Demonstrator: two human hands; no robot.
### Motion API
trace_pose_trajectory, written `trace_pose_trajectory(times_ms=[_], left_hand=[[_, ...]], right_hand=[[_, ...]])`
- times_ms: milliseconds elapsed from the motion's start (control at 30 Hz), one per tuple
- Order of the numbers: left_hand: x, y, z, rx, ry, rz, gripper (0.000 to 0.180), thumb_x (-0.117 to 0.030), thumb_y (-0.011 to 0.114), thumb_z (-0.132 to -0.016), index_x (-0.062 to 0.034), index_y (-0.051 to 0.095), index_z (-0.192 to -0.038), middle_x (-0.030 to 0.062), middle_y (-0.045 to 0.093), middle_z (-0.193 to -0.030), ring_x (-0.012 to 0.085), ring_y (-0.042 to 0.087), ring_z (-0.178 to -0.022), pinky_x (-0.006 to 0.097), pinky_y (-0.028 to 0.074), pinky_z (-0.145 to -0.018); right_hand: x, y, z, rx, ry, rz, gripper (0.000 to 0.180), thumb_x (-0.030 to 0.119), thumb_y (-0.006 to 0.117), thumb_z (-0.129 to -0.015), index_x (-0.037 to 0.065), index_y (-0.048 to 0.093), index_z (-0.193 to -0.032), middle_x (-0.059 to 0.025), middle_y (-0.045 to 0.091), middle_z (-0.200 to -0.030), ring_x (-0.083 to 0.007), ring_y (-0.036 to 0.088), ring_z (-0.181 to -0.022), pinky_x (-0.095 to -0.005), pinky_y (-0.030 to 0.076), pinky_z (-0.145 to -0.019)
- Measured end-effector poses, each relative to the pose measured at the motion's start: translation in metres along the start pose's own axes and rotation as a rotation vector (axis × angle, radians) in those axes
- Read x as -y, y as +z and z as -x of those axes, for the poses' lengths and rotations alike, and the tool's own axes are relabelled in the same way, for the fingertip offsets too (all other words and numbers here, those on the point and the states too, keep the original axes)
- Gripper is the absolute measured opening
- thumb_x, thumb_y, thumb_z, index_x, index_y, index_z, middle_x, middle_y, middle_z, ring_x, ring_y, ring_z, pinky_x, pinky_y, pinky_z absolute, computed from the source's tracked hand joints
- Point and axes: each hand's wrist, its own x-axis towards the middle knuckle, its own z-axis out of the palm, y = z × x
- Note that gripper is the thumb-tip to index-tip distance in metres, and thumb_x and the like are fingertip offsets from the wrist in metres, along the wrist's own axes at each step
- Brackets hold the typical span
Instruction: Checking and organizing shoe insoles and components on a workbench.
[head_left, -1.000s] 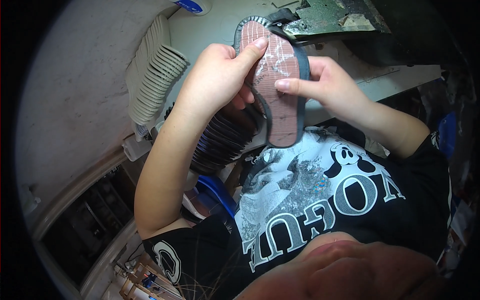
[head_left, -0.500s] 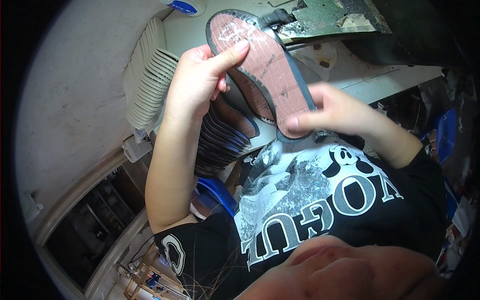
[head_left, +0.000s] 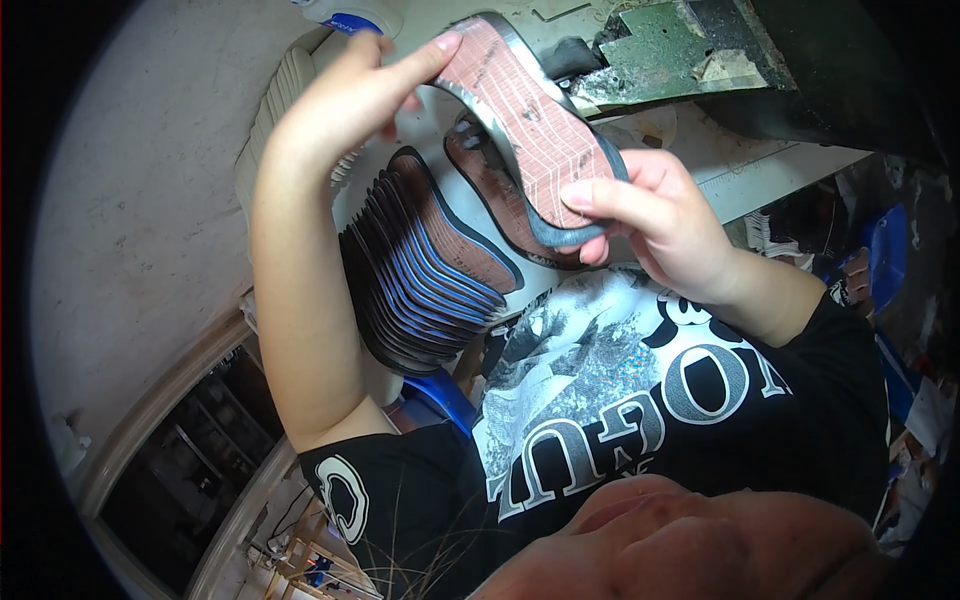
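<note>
The pinkish-brown, foot-shaped sole with a dark, rubbery-looking rim, at twelve o'clock, should handle light, bendy and sturdy, best held by its ends. The bare right hand clamps its five-o'clock end, thumb above; the bare left hand lays a thumb at eleven o'clock, though blur hides whether its fingers close.

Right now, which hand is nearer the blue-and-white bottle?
Left. The left hand is just below the bottle in view; the right hand, gripping the sole, is farther right and lower.
</note>
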Motion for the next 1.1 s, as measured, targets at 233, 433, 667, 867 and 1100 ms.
trace_pose_trajectory(times_ms=[233, 433, 667, 867, 1100], left_hand=[[-0.024, -0.017, -0.029, 0.204, 1.058, -0.341, 0.054, -0.04, 0.077, -0.073, -0.0051, 0.06, -0.112, 0.013, 0.055, -0.117, 0.0273, 0.049, -0.116, 0.041, 0.038, -0.1], [-0.051, -0.012, -0.026, 0.546, 0.615, -0.29, 0.036, -0.028, 0.08, -0.075, -0.0027, 0.056, -0.085, -0.0017, 0.053, -0.071, 0.0082, 0.054, -0.072, 0.023, 0.048, -0.066], [-0.052, -0.011, 0.004, 0.54, 0.483, -0.137, 0.029, -0.025, 0.074, -0.083, -0.0017, 0.057, -0.087, -0.0018, 0.054, -0.07, 0.0045, 0.053, -0.069, 0.021, 0.047, -0.061], [-0.049, -0.001, 0.026, 0.388, 0.501, -0.301, 0.028, -0.028, 0.064, -0.09, 0.0001, 0.059, -0.091, 0.0022, 0.054, -0.066, 0.0078, 0.049, -0.063, 0.026, 0.042, -0.056], [-0.035, 0.012, 0.034, 0.393, 0.27, -0.193, 0.032, -0.029, 0.06, -0.094, 0.0023, 0.059, -0.09, 0.0006, 0.055, -0.067, 0.0073, 0.048, -0.063, 0.025, 0.043, -0.057]], right_hand=[[0.008, 0.015, -0.014, -0.06, -0.078, -0.037, 0.026, 0.027, 0.066, -0.089, 0.001, 0.068, -0.089, -0.0057, 0.07, -0.08, -0.0071, 0.063, -0.063, -0.0185, 0.05, -0.061], [0.011, 0.019, -0.001, -0.129, -0.098, -0.089, 0.036, 0.034, 0.064, -0.091, -0.002, 0.066, -0.095, -0.0112, 0.07, -0.086, -0.0137, 0.069, -0.075, -0.0213, 0.054, -0.069], [0.011, 0.013, 0.001, -0.089, -0.083, -0.144, 0.035, 0.028, 0.059, -0.095, -0.006, 0.063, -0.104, -0.0155, 0.069, -0.096, -0.0199, 0.07, -0.085, -0.0255, 0.057, -0.073], [0.025, 0.007, -0.001, -0.129, 0.006, -0.13, 0.034, 0.027, 0.059, -0.094, -0.005, 0.064, -0.105, -0.0152, 0.069, -0.096, -0.0202, 0.07, -0.082, -0.0262, 0.058, -0.071], [0.034, 0.004, -0.015, -0.126, 0.107, -0.094, 0.038, 0.03, 0.058, -0.094, -0.004, 0.061, -0.112, -0.0148, 0.068, -0.099, -0.0198, 0.071, -0.083, -0.0278, 0.059, -0.072]])
